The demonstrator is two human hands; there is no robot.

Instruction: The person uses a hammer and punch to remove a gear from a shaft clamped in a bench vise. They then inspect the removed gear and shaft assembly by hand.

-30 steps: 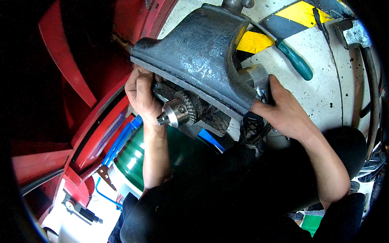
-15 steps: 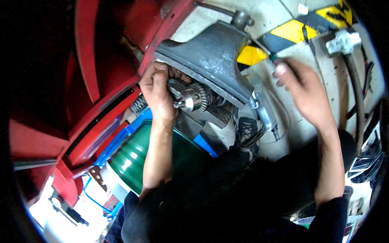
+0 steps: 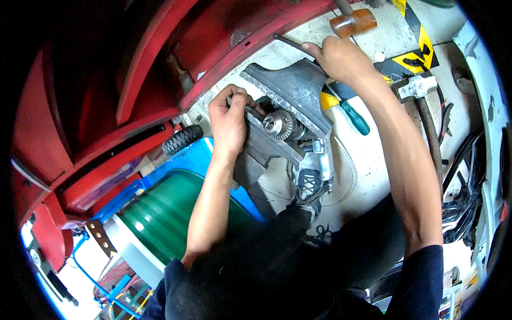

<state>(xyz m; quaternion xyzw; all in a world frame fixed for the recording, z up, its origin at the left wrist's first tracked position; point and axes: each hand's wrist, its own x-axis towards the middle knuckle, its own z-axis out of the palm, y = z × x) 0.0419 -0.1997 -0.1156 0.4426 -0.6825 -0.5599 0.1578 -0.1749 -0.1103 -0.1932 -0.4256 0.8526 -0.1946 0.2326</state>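
Observation:
A dark cast-iron vise (image 3: 288, 85) lies on the white floor (image 3: 362, 165), with a steel drill chuck (image 3: 277, 124) and its toothed collar between the jaws. My left hand (image 3: 228, 120) is closed on the dark plate-like jaw at the left of the chuck, fingertips partly hidden. Up at the back of the vise, my right hand (image 3: 341, 58) is closed around a long handle bar (image 3: 288, 41). A silver air tool (image 3: 324, 162) hangs or rests just below the vise, beside my shoe (image 3: 308, 186). A green-handled screwdriver (image 3: 354, 117) lies to the vise's right.
A red metal structure (image 3: 136, 64) fills the upper left. An orange-headed mallet (image 3: 361, 22), steel hammer (image 3: 418, 85), tape-marked floor (image 3: 410, 62) and black bundle (image 3: 460, 186) surround the vise. A green drum (image 3: 160, 218), blue frame (image 3: 198, 154) and wheel (image 3: 181, 140) are lower left.
My right hand has left the silver tool and the vise's lower right side and moved up to the handle bar. My left hand still grips beside the chuck. The whole view has shifted.

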